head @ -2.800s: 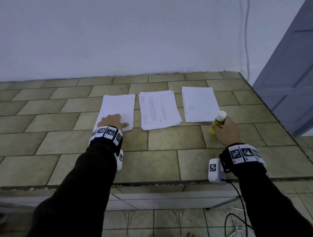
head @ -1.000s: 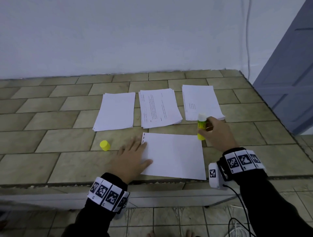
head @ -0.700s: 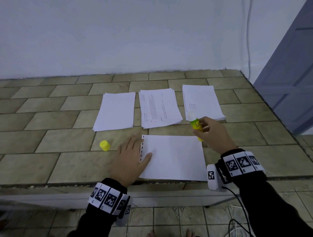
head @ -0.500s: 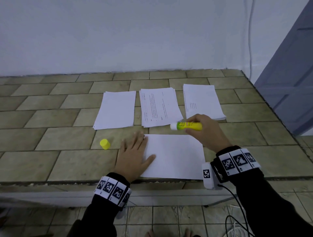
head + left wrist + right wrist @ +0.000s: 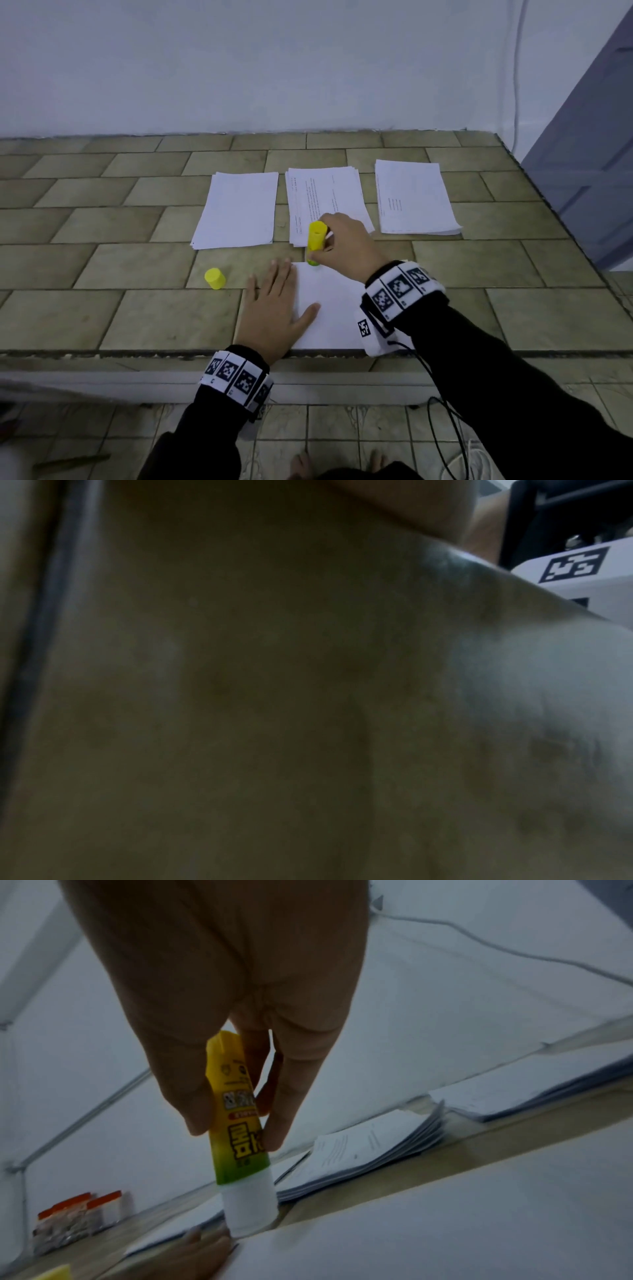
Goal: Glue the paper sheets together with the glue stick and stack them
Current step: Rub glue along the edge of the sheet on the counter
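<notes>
A single white sheet (image 5: 334,308) lies near the front edge of the tiled counter (image 5: 137,315). My left hand (image 5: 274,308) rests flat on its left edge, fingers straight. My right hand (image 5: 342,245) grips the yellow-green glue stick (image 5: 315,240) upside down, its white tip (image 5: 250,1215) touching the sheet's far left corner. The fingertips (image 5: 274,1139) pinch the stick's body (image 5: 236,1123). The yellow cap (image 5: 214,278) stands on the counter left of the sheet. The left wrist view is dark and blurred.
Three paper stacks lie in a row further back: a blank one (image 5: 238,210) at left, a printed one (image 5: 325,202) in the middle, another (image 5: 414,197) at right. Jars with orange lids (image 5: 78,1218) stand far left by the wall. A door (image 5: 589,164) is at right.
My right hand has turned the glue stick from upright through sideways to tip-down and moved left onto the sheet's far left corner. My left hand stays flat on the sheet.
</notes>
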`<move>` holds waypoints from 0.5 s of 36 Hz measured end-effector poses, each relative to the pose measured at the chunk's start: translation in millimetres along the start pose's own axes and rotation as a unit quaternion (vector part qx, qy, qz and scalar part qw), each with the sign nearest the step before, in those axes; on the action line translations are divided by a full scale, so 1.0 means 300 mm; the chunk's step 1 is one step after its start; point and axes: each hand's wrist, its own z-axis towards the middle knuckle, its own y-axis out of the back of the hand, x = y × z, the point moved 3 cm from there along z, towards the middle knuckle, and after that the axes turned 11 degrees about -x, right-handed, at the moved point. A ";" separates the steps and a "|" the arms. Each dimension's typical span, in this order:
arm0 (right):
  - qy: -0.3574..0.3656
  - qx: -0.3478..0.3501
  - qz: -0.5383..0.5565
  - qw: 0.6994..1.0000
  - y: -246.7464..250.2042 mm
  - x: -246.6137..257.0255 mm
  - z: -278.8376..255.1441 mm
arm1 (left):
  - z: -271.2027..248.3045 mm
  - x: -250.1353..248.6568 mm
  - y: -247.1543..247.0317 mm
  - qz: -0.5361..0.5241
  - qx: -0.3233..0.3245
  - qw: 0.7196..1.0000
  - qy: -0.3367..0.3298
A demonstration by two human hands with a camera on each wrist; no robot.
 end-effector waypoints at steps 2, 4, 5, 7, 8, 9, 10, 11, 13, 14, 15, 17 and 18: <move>0.010 0.018 -0.006 1.000 -0.034 0.013 0.007 | 0.000 0.003 -0.003 0.002 -0.001 1.000 0.003; 0.017 0.032 -0.017 0.999 -0.059 0.021 0.010 | 0.001 0.003 -0.004 0.000 -0.006 1.000 0.004; 0.021 0.038 -0.030 0.999 -0.066 0.024 0.009 | 0.002 0.002 -0.005 -0.002 -0.007 1.000 0.004; 0.028 0.040 -0.053 0.997 -0.077 0.030 0.009 | 0.004 0.002 -0.005 0.001 0.002 1.000 0.006; 0.033 0.038 -0.060 0.997 -0.081 0.031 0.009 | 0.005 0.001 -0.004 0.004 0.007 1.000 0.007; 0.038 0.035 -0.066 0.997 -0.085 0.034 0.008 | 0.005 0.001 -0.003 0.006 0.008 1.000 0.008; 0.042 0.033 -0.070 0.996 -0.088 0.035 0.007 | 0.007 0.001 -0.002 0.005 0.008 1.000 0.009; 0.045 0.032 -0.075 0.996 -0.091 0.038 0.006 | 0.007 0.001 -0.002 0.006 0.010 1.000 0.011; 0.047 0.034 -0.081 0.995 -0.097 0.040 0.005 | 0.007 0.002 -0.005 0.004 0.014 1.000 0.014; 0.049 0.034 -0.084 0.995 -0.099 0.041 0.005 | 0.006 0.002 -0.006 0.004 0.013 1.000 0.014; 0.050 0.033 -0.087 0.994 -0.100 0.041 0.004 | 0.005 0.002 -0.006 0.005 0.013 1.000 0.014; 0.049 0.028 -0.085 0.995 -0.101 0.040 0.002 | 0.004 0.002 -0.008 0.002 0.010 1.000 0.014; 0.046 0.025 -0.086 0.995 -0.100 0.037 0.001 | 0.005 0.002 -0.008 -0.001 0.008 1.000 0.015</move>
